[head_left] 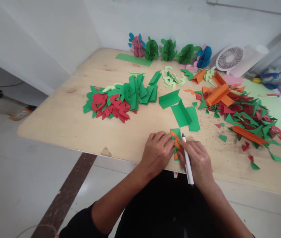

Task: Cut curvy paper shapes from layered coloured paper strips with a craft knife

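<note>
At the table's front edge lies a small green paper piece (177,132) with an orange paper cutout (175,136) on top of it. My left hand (158,150) presses on the left side of these papers, its fingers bent and close together. In my right hand (198,160) is a white pen (188,163), its dark tip pointing up and away from me. The fingertips of that hand also touch the right side of the papers. Both hands partly cover the cutout, so its full outline is hidden. Just beyond them lie folded green paper pieces (181,114).
Red cutouts (114,109) and stacked green cutouts (135,91) lie to the left. A heap of red and green scraps (249,115) with folded orange paper (218,94) spreads on the right. Honeycomb paper figures (168,50) and a white fan (230,58) stand along the wall.
</note>
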`<act>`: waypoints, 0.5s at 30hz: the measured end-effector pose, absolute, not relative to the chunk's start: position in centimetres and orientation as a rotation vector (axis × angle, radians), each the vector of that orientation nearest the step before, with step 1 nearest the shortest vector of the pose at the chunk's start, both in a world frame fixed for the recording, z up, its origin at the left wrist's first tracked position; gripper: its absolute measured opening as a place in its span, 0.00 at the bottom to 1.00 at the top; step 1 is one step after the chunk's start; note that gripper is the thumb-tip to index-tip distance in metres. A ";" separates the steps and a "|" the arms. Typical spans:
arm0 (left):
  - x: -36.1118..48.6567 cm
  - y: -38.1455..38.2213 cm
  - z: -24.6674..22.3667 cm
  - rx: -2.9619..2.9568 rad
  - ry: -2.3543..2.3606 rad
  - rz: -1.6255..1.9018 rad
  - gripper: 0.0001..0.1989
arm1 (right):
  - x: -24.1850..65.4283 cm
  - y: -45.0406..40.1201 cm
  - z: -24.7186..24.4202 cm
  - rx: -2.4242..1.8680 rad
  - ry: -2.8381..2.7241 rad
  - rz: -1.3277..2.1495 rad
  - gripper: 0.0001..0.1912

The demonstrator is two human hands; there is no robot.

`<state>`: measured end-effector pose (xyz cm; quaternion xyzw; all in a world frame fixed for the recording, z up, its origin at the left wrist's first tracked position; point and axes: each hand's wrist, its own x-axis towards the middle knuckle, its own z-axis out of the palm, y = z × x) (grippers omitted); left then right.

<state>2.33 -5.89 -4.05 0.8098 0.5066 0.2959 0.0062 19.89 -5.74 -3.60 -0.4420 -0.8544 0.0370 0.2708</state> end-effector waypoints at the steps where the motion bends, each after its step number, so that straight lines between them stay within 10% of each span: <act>1: 2.3 -5.9 -4.0 2.535 1.588 0.919 0.09 | 19.9 -5.7 -3.6 -1.193 -2.301 0.100 0.16; 15: 1.7 -5.8 -4.0 2.255 1.641 1.037 0.09 | 20.0 -5.8 -3.5 -1.199 -2.296 0.122 0.16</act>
